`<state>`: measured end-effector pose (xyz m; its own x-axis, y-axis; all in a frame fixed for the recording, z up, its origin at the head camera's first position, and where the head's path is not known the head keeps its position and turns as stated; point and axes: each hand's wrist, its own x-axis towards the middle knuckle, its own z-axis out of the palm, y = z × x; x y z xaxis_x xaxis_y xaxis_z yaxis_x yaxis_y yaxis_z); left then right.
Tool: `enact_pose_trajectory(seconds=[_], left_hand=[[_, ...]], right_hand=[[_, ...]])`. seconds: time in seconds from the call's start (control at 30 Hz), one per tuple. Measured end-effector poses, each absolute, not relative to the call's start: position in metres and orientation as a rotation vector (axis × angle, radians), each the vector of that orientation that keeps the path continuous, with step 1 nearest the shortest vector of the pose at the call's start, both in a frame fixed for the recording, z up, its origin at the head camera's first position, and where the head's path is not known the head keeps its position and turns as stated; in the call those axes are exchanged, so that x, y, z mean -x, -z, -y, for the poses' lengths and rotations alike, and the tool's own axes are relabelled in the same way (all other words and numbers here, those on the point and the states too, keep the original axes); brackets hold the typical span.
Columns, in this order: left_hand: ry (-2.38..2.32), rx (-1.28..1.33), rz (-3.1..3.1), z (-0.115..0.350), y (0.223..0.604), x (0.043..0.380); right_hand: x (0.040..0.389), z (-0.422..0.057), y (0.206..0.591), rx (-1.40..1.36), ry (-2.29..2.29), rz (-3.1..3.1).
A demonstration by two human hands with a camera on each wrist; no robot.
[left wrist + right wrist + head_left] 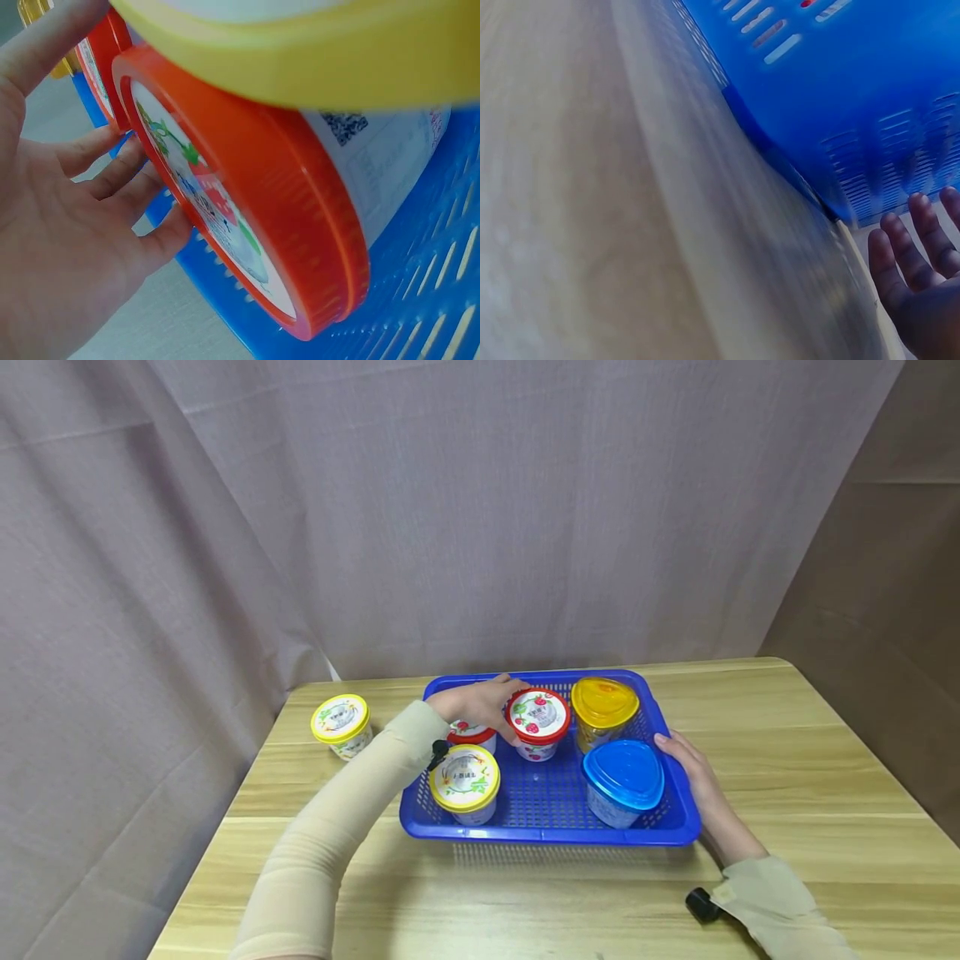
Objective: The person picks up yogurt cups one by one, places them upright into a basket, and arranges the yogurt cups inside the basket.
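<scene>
A white tub with a red strawberry-print lid (538,714) stands toward the back middle of a blue plastic basket (540,835). My left hand (487,702) holds it from its left side, thumb in front and fingers behind. Under that wrist, a second red-lidded tub (225,195) is partly covered; a yellow-lidded tub (465,779) stands before it. My right hand (690,768) rests against the basket's right rim. In the right wrist view its fingers (930,232) look fairly straight beside the basket's outer wall.
On the basket's right side stand a container with an amber lid (604,702) and one with a blue lid (624,775). Another yellow-lidded tub (341,722) is on the wooden table (810,760), left of the basket. A grey curtain (480,527) hangs behind.
</scene>
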<state>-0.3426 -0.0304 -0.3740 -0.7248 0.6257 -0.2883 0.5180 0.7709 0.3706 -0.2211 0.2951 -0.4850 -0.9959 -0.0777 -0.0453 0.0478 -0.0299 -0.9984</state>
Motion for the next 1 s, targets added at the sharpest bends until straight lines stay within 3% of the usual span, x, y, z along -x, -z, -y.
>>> enact_pose_trajectory(seconds=[0.6,1.0], left_hand=[[-0.421,-0.937,-2.586,0.045,0.363,0.344],[-0.632,-0.968,-2.695,0.107,0.333,0.337]], right_hand=[[0.226,-0.297,0.484,0.064,2.227,-2.089],[0.230,-0.290,0.483,0.079,2.254,-2.040]])
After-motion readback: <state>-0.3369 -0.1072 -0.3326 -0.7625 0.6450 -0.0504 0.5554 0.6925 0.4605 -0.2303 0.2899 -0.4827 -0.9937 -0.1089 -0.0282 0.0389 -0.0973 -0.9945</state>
